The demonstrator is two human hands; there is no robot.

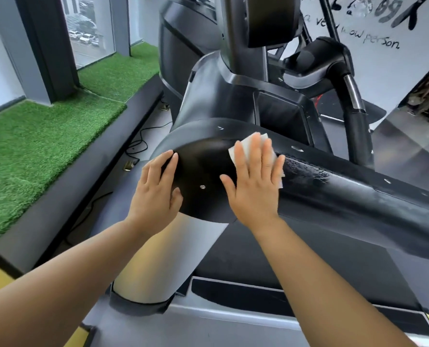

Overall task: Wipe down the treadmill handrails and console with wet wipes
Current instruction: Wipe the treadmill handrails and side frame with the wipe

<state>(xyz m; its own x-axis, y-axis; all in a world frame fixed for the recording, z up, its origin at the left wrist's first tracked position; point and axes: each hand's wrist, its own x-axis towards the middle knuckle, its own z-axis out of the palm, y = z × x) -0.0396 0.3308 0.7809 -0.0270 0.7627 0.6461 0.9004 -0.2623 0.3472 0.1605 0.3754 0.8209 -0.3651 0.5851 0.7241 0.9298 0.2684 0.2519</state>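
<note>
White wipe [247, 145] lies flat under my right hand [254, 182], straight fingers pressing it on the black handrail [346, 194]. My left hand [155, 189] rests open on the handrail's rounded end, just beside.

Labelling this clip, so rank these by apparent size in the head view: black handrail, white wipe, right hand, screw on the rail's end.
Largest to smallest:
1. black handrail
2. right hand
3. white wipe, though the hand covers most of it, so its rank is unsure
4. screw
</note>
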